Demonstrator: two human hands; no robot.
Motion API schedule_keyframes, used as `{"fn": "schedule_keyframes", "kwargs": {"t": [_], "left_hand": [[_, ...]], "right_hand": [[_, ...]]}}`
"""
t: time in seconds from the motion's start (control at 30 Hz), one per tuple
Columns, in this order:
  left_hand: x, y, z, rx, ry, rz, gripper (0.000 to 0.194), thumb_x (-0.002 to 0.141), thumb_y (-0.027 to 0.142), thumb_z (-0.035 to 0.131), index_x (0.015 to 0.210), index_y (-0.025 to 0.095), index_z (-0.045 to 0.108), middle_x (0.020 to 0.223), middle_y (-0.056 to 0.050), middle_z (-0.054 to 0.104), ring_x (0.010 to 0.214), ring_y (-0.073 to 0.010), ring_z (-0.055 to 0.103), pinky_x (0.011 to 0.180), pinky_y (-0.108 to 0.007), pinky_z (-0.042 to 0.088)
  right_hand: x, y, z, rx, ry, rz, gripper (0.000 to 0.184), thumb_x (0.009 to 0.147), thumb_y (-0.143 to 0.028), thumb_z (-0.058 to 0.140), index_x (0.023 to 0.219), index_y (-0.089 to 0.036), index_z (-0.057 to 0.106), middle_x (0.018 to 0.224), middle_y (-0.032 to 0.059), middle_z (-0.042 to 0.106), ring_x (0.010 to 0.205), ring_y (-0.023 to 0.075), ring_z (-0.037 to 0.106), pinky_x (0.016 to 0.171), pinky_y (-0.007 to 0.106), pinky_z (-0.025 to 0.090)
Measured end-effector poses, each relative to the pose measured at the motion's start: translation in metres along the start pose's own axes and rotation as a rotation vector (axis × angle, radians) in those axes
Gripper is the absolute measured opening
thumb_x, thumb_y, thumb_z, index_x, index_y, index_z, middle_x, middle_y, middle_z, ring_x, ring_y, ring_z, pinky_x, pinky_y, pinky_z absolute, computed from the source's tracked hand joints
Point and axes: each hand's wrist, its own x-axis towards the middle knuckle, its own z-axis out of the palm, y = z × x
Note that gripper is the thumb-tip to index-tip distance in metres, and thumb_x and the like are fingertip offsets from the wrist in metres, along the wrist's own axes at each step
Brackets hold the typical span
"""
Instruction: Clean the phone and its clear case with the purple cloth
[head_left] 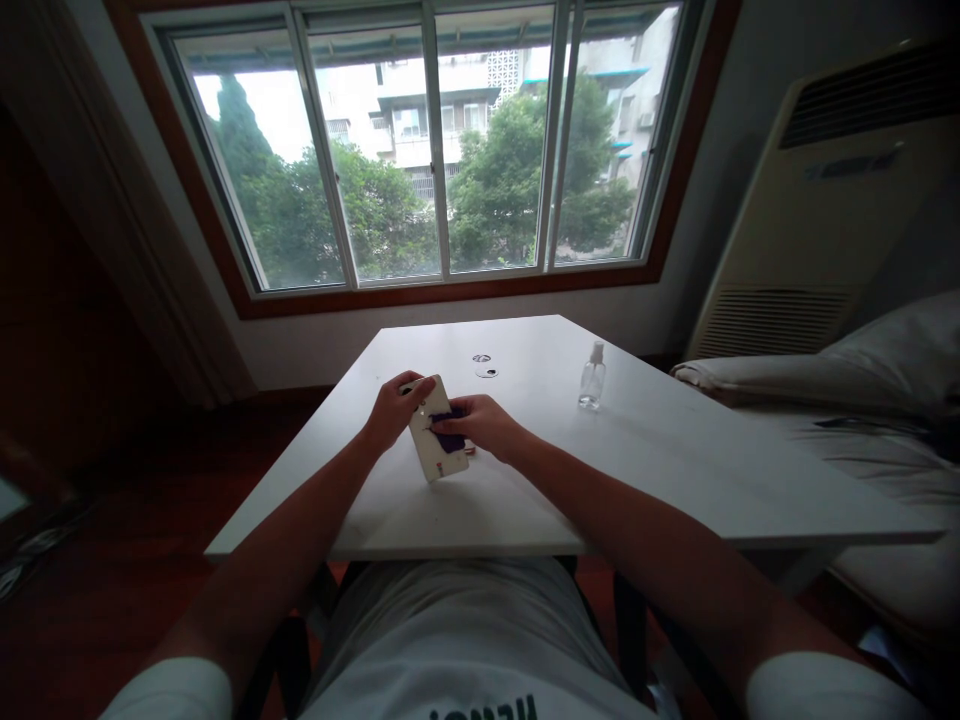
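My left hand is closed around the upper end of a white smartphone, held tilted over the table with its back facing me. Between the fingers of my right hand is a dark purple cloth, pressed against the phone's back. The cloth and fingers cover part of that surface. A small reddish-brown item shows just past the phone's right edge; what it is I cannot make out. Farther right, a clear spray bottle with a whitish top stands upright.
The white table spreads out in front of me, with round cable-hole fittings near its far side. Beyond it is a window. A cushioned seat and a floor-standing air conditioner are at the right.
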Motion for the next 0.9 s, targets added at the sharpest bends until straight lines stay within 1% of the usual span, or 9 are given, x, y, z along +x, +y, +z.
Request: {"fn": "schedule_keyframes", "kwargs": {"t": [0.03,0.1,0.17,0.27,0.4,0.5,0.63,0.73,0.9], "left_hand": [[0.0,0.0,0.0,-0.058,-0.029,0.013,0.048,0.077,0.057,0.076,0.104,0.018,0.07,0.086,-0.004,0.067,0.069,-0.0146,0.058,0.061,-0.025,0.045],[0.002,-0.001,0.001,-0.174,-0.083,0.027,0.066,0.078,0.061,0.074,0.128,0.021,0.06,0.105,-0.008,0.068,0.081,-0.0172,0.063,0.07,-0.028,0.05],[0.002,-0.004,0.002,-0.235,-0.128,0.017,0.077,0.076,0.065,0.074,0.135,0.019,0.054,0.111,-0.011,0.068,0.089,-0.0205,0.065,0.075,-0.031,0.052],[0.002,-0.013,0.006,-0.21,-0.236,-0.037,0.07,0.074,0.064,0.076,0.121,0.015,0.061,0.11,-0.013,0.069,0.092,-0.0239,0.066,0.079,-0.035,0.053],[0.001,-0.024,0.008,-0.002,-0.378,-0.074,0.053,0.078,0.058,0.076,0.106,0.012,0.07,0.098,-0.013,0.072,0.081,-0.0217,0.065,0.074,-0.035,0.052],[0.002,-0.027,0.007,0.071,-0.423,-0.056,0.051,0.08,0.057,0.074,0.103,0.012,0.072,0.092,-0.013,0.072,0.075,-0.0207,0.064,0.069,-0.034,0.051],[0.002,-0.021,0.002,0.034,-0.478,-0.117,0.051,0.076,0.054,0.078,0.106,0.013,0.073,0.1,-0.015,0.072,0.084,-0.0241,0.066,0.07,-0.035,0.052],[0.001,-0.014,-0.001,0.056,-0.516,-0.168,0.051,0.073,0.054,0.081,0.104,0.014,0.075,0.101,-0.015,0.073,0.088,-0.027,0.067,0.071,-0.036,0.052],[0.0,-0.008,-0.002,0.111,-0.539,-0.184,0.051,0.073,0.053,0.08,0.104,0.013,0.075,0.102,-0.015,0.074,0.089,-0.0281,0.068,0.071,-0.036,0.053]], "right_hand": [[0.0,0.0,0.001,0.03,0.016,-0.005,0.044,0.061,-0.028,0.091,0.099,-0.012,0.077,0.096,0.0114,0.076,0.085,0.0236,0.073,0.084,0.038,0.061],[0.001,-0.002,0.002,0.106,0.045,-0.029,0.045,0.06,-0.029,0.092,0.098,-0.011,0.077,0.096,0.0119,0.076,0.084,0.0235,0.073,0.083,0.038,0.061],[0.003,-0.005,-0.001,0.192,0.093,-0.085,0.045,0.06,-0.03,0.092,0.099,-0.012,0.076,0.097,0.0115,0.076,0.084,0.0232,0.073,0.083,0.038,0.062],[0.005,-0.011,-0.01,0.306,0.178,-0.192,0.045,0.061,-0.03,0.092,0.1,-0.012,0.075,0.099,0.0103,0.075,0.087,0.0222,0.072,0.086,0.038,0.061],[0.009,-0.013,-0.021,0.403,0.255,-0.232,0.043,0.061,-0.027,0.092,0.098,-0.013,0.074,0.099,0.0094,0.075,0.088,0.0208,0.072,0.089,0.035,0.06],[0.01,-0.014,-0.024,0.436,0.255,-0.197,0.042,0.06,-0.024,0.092,0.096,-0.012,0.074,0.099,0.0099,0.075,0.087,0.0208,0.071,0.088,0.033,0.06],[0.012,-0.017,-0.028,0.473,0.263,-0.183,0.042,0.06,-0.021,0.091,0.097,-0.011,0.074,0.101,0.0109,0.075,0.087,0.0203,0.071,0.085,0.031,0.06],[0.015,-0.021,-0.039,0.499,0.295,-0.192,0.04,0.062,-0.019,0.09,0.098,-0.011,0.074,0.101,0.0105,0.074,0.086,0.0194,0.071,0.083,0.03,0.061],[0.018,-0.028,-0.056,0.549,0.37,-0.217,0.035,0.065,-0.014,0.088,0.096,-0.01,0.073,0.097,0.009,0.074,0.083,0.0176,0.07,0.08,0.028,0.061]]}}
